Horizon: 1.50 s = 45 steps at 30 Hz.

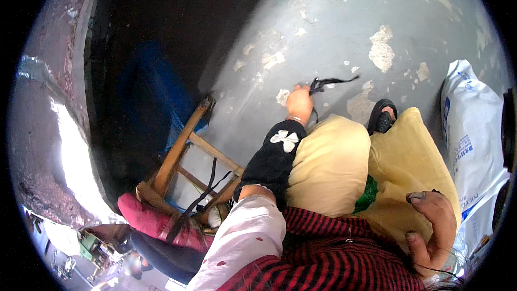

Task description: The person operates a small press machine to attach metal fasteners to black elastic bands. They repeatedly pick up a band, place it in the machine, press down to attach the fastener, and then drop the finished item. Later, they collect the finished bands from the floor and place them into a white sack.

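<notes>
My left hand (300, 101) reaches forward past my left knee, closed on a small bunch of black straps (326, 83). Their loose ends stick out to the right, above the grey floor, and one thin end hangs down beside the wrist. Over that forearm is a black sleeve cover (269, 156) with a white flower patch. My right hand (433, 226) is at the lower right, beside my right thigh. Its thumb and fingers are curved but apart, with nothing seen between them. Yellow trousers (331, 164) cover my legs, with a bit of green cloth (367, 196) between them.
A wooden stool or chair frame (180, 151) stands at my left, with black straps and a dark pink cushion (145, 221) by it. Behind it is blue sheeting (156, 81). A white printed sack (466, 124) stands at the right. The grey floor (323, 27) has flaking patches.
</notes>
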Available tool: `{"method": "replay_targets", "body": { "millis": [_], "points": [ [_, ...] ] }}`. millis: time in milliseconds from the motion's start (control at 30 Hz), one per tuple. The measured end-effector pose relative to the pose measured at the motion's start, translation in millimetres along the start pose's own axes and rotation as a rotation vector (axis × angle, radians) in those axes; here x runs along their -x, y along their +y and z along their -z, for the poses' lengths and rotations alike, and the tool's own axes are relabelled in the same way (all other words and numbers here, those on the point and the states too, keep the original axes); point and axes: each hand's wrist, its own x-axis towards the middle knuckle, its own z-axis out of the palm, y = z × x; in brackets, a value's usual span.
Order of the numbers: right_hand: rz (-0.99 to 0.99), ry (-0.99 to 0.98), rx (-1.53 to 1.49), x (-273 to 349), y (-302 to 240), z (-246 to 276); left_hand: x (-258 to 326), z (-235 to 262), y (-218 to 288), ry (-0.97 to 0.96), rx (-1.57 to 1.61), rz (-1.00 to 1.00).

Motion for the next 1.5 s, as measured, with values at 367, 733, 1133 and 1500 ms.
{"method": "replay_targets", "body": {
  "millis": [367,733,1133,1500],
  "points": [
    [0.163,0.01,0.084,-7,15,-5,-1,40,-14,-0.134,0.746,0.308],
    [0.214,-0.07,-0.045,-14,20,9,-62,10,85,-0.1,-0.332,-0.399],
    [-0.065,0.005,-0.509,-8,64,56,-12,152,241,-0.266,0.606,-0.022],
    [-0.629,1.227,-1.325,129,89,132,205,314,574,-0.923,0.632,-0.01]
  ]
}}
